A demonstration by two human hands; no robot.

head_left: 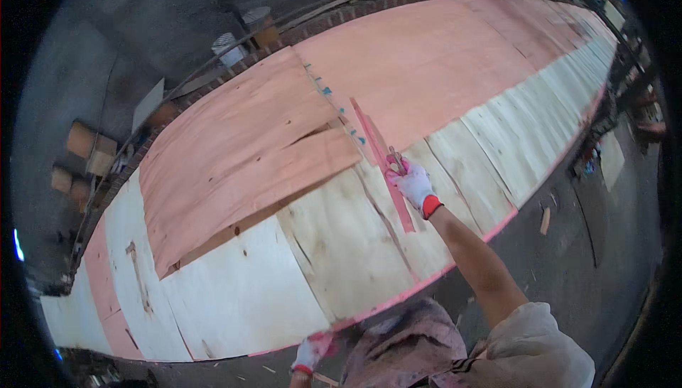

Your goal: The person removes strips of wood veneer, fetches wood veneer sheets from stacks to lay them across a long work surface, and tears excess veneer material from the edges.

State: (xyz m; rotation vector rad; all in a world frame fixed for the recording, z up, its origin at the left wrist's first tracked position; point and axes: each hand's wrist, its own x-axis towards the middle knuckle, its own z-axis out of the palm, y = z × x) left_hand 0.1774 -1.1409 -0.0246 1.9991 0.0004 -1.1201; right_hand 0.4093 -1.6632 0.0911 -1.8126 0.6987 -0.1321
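Observation:
A white, pink-stained glove with a red cuff covers my right hand. Its fingers are closed round a small brown stick-like tool, whose exact kind I cannot make out. Beneath that hand a long narrow pink strip slants across the seam between veneer sheets; whether the fingers grip it too is unclear. Left of it lies a loose pink veneer sheet, split near its right side, over pale veneer sheets. My left hand, similarly gloved, is at the near edge of the stack, its fingers blurred.
Another broad pink sheet covers the far right of the long stack. Small blue-green marks line the seam. A white bucket and brown blocks stand beyond the far edge. Wood scraps lie on the floor at right.

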